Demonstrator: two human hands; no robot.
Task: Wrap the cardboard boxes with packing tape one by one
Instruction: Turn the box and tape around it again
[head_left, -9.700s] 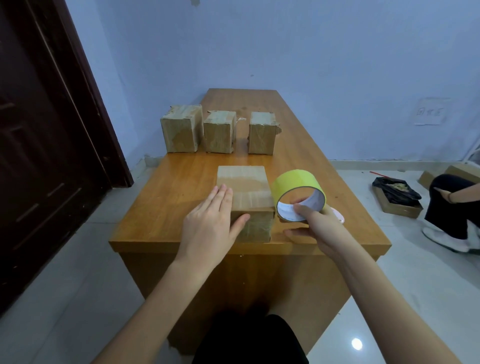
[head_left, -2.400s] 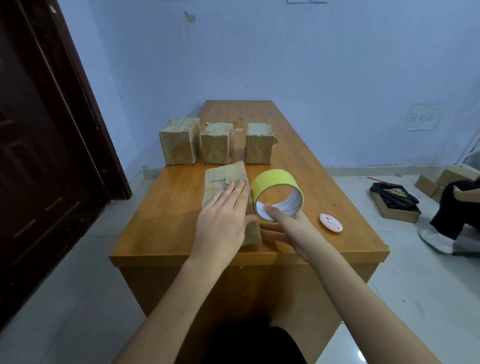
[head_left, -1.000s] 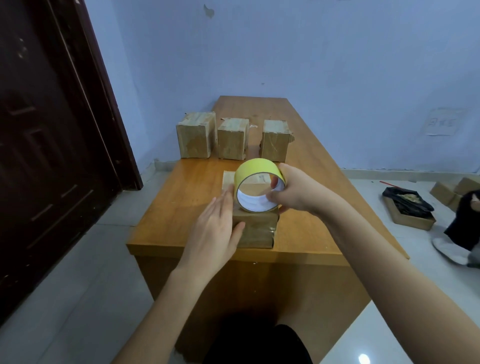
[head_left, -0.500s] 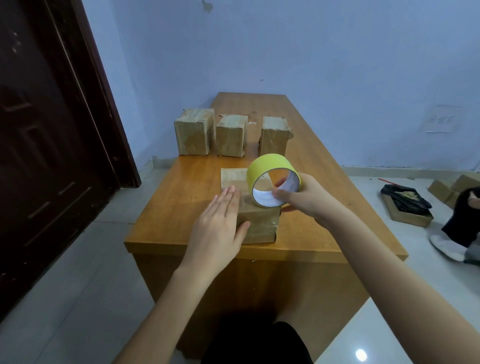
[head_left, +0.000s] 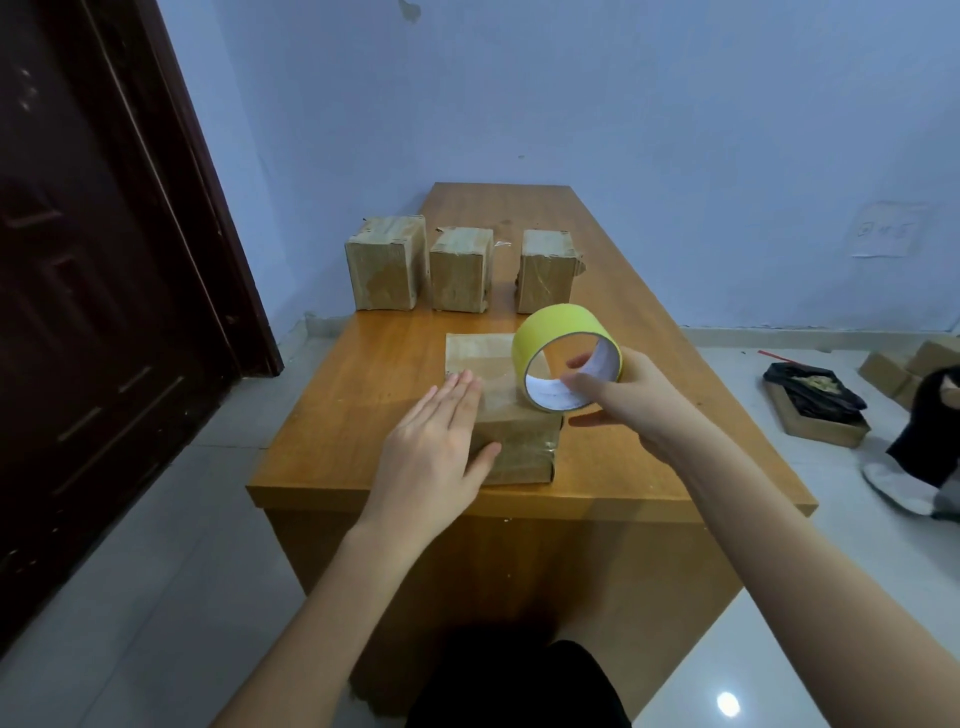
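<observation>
A cardboard box (head_left: 506, 415) lies near the front edge of the wooden table (head_left: 363, 415). My left hand (head_left: 436, 452) rests flat on the box's left side, fingers straight. My right hand (head_left: 628, 405) holds a yellow roll of packing tape (head_left: 563, 353) over the box's right edge, with fingers through the roll's core. Three more cardboard boxes stand in a row further back: left (head_left: 384, 262), middle (head_left: 460, 270), right (head_left: 545, 270).
A dark wooden door (head_left: 93, 260) fills the left side. On the floor to the right lie an open box with black material (head_left: 813, 402) and more cardboard boxes (head_left: 909, 369). A seated person's leg and shoe (head_left: 919, 467) show at the right edge.
My right hand has carried the tape roll from above the box down toward its right edge. My left hand has stayed flat on the box.
</observation>
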